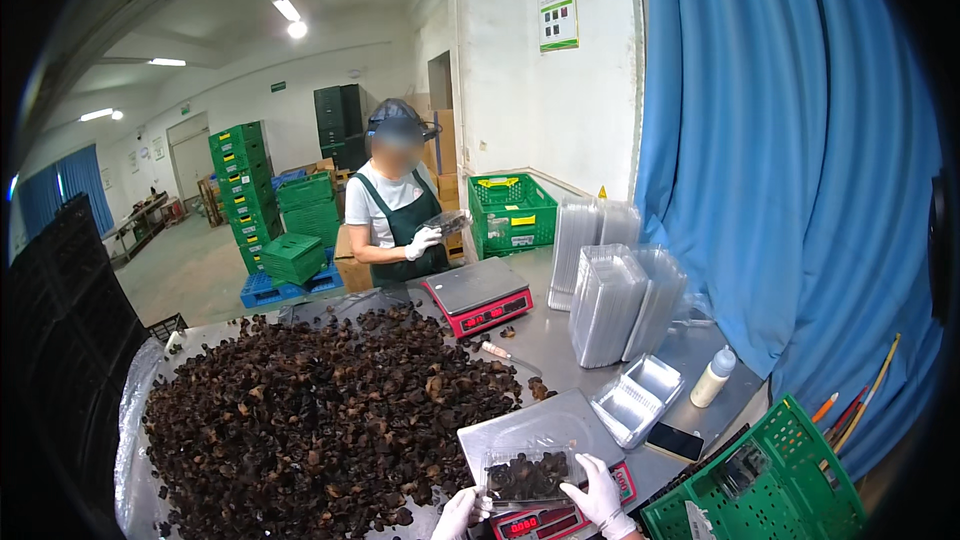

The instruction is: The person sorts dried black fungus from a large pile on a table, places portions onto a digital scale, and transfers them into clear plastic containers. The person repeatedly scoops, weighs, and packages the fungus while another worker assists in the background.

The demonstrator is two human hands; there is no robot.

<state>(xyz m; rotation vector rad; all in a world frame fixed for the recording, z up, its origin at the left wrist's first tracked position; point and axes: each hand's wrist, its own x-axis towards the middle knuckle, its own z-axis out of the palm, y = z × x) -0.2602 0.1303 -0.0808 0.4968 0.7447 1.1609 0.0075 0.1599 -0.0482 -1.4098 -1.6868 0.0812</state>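
Note:
White-gloved, my left hand (460, 514) grips the left end of a clear plastic clamshell box (529, 499). My right hand (600, 496) holds its right end, thumb along the edge. Dark brown wood ear mushrooms (525, 474) partly fill the box. It is at the front of a digital scale with a steel pan (551, 420) and a lit red display; whether the box rests on the pan or is lifted, I cannot tell. A large heap of the same mushrooms (322, 412) covers the table to the left.
Across the table a co-worker (397, 217) holds another filled box (448, 223) behind a second scale (478, 289). A knife (510, 357) lies between the scales. Stacked clear trays (607, 307), an open box (637, 397), a bottle (712, 379), a phone (675, 441) and a green crate (772, 480) stand right.

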